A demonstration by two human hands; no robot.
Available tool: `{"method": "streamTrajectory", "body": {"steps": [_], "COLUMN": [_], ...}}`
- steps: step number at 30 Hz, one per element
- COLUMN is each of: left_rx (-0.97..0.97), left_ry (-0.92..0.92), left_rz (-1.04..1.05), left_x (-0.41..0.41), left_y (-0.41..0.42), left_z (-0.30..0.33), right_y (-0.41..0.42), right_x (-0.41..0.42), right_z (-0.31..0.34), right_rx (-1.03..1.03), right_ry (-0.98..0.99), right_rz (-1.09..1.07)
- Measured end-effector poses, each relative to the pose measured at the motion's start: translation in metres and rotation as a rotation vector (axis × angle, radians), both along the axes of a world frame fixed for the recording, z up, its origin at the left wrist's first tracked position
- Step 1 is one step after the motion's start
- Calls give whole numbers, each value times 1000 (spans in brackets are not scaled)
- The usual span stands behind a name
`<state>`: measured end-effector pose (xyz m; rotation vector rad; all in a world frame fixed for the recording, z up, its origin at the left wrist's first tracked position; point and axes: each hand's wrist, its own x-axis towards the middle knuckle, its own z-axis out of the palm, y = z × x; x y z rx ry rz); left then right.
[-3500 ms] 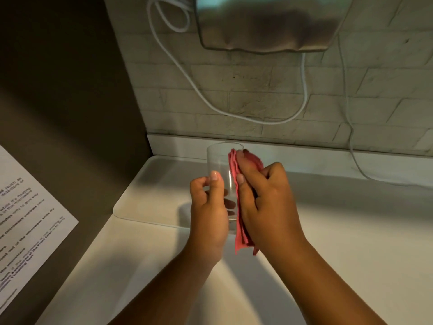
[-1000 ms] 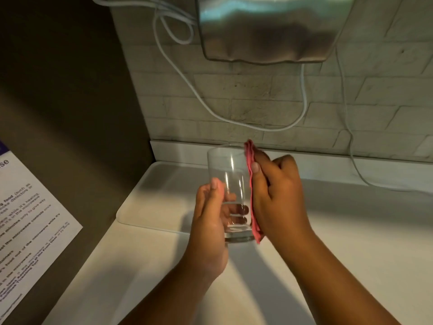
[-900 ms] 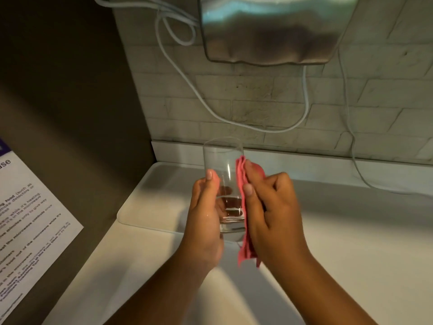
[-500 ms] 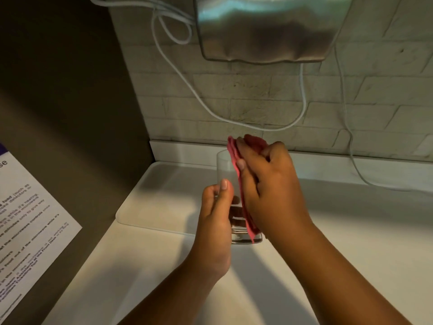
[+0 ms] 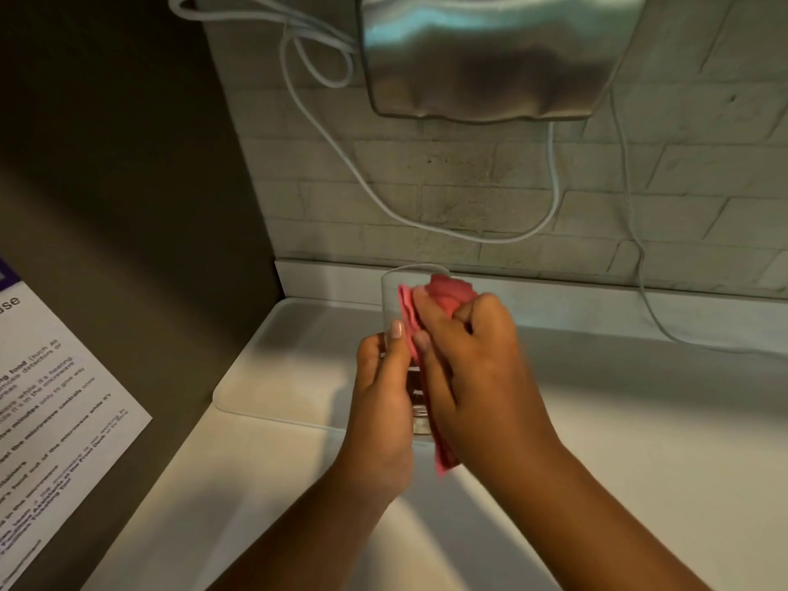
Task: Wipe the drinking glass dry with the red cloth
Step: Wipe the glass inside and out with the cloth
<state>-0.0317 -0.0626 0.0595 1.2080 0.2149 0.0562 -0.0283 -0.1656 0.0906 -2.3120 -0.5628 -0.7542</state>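
Cloth [image 5: 443, 292] risen, right hand [image 5: 473, 368] hiding glass [image 5: 390, 300]

A white printed notice [image 5: 55, 403] on the dark left panel shows "food", "microwave" and "minutes"; the rest is blurred

One glass [image 5: 394, 300]; one red cloth [image 5: 447, 292]; two hands — left [image 5: 383, 403], right [image 5: 477, 368]; one tray [image 5: 273, 377].

Single view, head-worn wide-angle camera: looks forward and steeply down, close over the pale, smooth countertop [image 5: 639, 441]. Far edge of frame: grey brick-pattern tiled wall [image 5: 490, 194] with brushed-metal wall unit [image 5: 490, 57] at top. Left edge: dark panel carrying a white printed notice sheet [image 5: 51, 403]; both forearms enter from the near edge.
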Motion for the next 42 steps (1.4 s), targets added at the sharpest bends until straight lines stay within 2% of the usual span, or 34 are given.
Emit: {"method": "streamTrajectory", "body": {"steps": [4, 8, 13, 18, 26, 29, 32, 36, 42], "left_rx": [-44, -109, -100, -25, -104, -175, -175, -75, -99], "left_ry": [17, 30, 68, 96, 32, 55, 87, 101, 70], "left_rz": [-4, 20, 48, 15, -7, 37, 28, 24, -23], "left_x": [0, 5, 14, 11, 2, 10, 16, 8, -6], "left_y": [-1, 4, 11, 4, 0, 9, 17, 7, -4], "left_z": [4, 6, 6, -5, 0, 9, 16, 9, 0], "right_y": [-6, -6, 2, 5, -8, -2, 5, 6, -9], "right_x": [23, 22, -4, 0, 29, 13, -6, -1, 31], "right_z": [4, -5, -18, -6, -1, -14, -20, -10, -3], "right_rx": [152, 190, 119, -24, 269, 275, 192, 21, 237], "right_ry": [-54, -34, 30, 7, 1, 28, 67, -14, -3], "right_rz": [-84, -46, 82, 23, -133, -35, 60, 50, -94]}}
